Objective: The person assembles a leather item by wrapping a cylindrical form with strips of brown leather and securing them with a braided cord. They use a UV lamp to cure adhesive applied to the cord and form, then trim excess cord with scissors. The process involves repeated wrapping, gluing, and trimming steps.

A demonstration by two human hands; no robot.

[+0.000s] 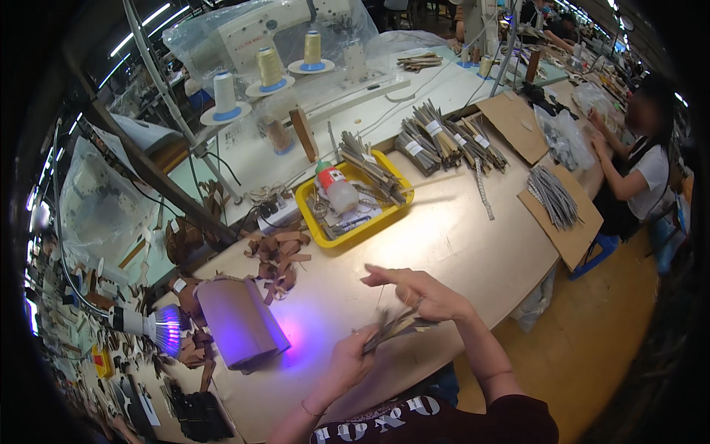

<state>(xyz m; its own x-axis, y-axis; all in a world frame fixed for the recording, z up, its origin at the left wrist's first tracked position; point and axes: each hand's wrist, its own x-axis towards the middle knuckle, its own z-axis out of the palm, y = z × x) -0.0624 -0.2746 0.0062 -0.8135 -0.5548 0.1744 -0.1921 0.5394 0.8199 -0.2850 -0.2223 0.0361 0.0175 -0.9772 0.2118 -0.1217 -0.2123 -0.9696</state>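
Grey-brown strips [399, 330] are being held in a loose bunch over the near part of the pale worktable [458, 248]. They are being gripped by the left hand [355, 354], with its fingers closed around one end. Just above the bunch, the right hand [433, 294] is being held with fingers partly extended; whether anything is being pinched by it cannot be told. To the left, a brown roll [240, 322] is being lit violet by a lamp [166, 329], and brown scraps [279, 259] are being seen behind it. Beyond the hands, a bottle [340, 195] and further strips [371, 167] are being contained by a yellow tray [356, 238]. Farther right, banded bundles [436, 137] are being seen, and grey braided strips [553, 197] are being supported by a cardboard sheet [577, 238]. At the back, a sewing machine [255, 38] is being covered by clear plastic [194, 41]; at the right, another person [637, 181] is being seen beside the table.
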